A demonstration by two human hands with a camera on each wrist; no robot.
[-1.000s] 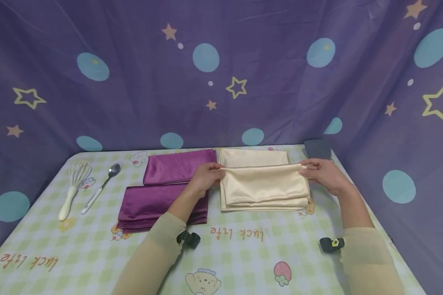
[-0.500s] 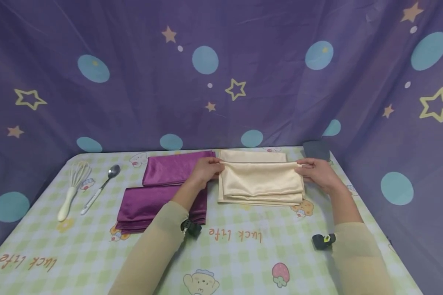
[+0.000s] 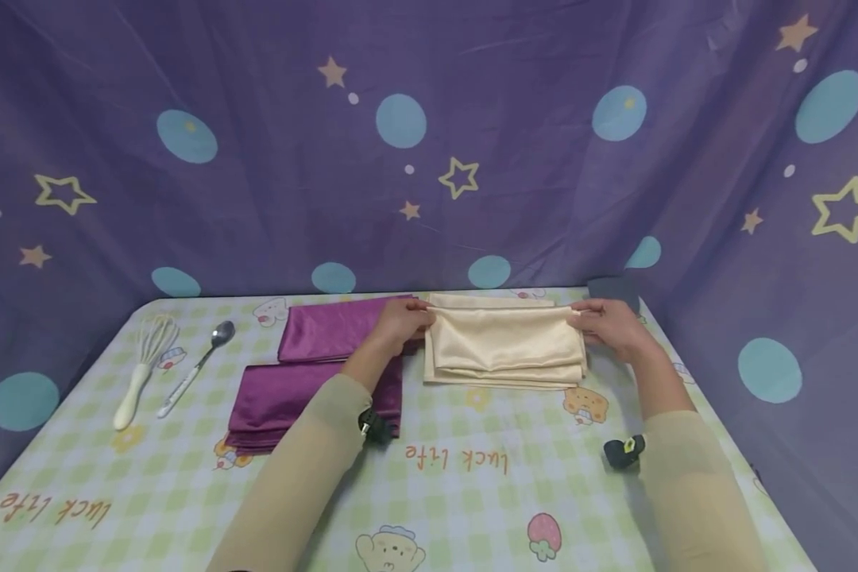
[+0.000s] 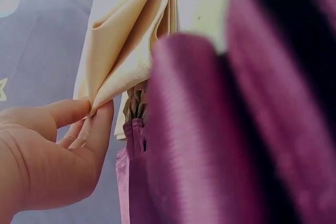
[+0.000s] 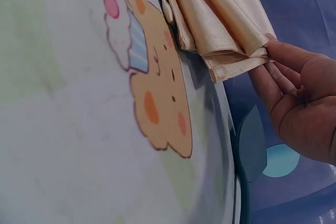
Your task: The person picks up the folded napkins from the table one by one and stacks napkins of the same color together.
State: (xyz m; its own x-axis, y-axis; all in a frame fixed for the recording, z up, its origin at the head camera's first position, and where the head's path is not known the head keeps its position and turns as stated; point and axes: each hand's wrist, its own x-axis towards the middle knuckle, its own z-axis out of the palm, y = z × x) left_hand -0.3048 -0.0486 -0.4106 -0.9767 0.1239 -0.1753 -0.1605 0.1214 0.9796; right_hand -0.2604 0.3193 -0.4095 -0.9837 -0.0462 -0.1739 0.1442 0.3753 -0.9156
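Note:
A folded cream satin cloth (image 3: 504, 342) hangs between both hands at the back right of the table. My left hand (image 3: 403, 324) pinches its far left corner between thumb and fingers; the left wrist view shows the cloth (image 4: 123, 40) gathered at that pinch. At the far right corner, my right hand (image 3: 610, 324) pinches the layered edge, also plain in the right wrist view, where the cloth (image 5: 226, 19) drapes in folds. Behind it a second cream cloth (image 3: 465, 301) lies flat, mostly covered in the head view.
Two folded purple cloths (image 3: 286, 397) lie left of the cream ones, one behind the other. Farther left are a whisk (image 3: 141, 369) and a spoon (image 3: 199, 367). A dark grey flat item (image 3: 615, 290) lies at the back right corner, before the purple curtain (image 3: 429, 222).
Both hands have moved the cream cloth away from me, toward the back of the table and slightly left. It now overlaps more of the cream cloth behind it.

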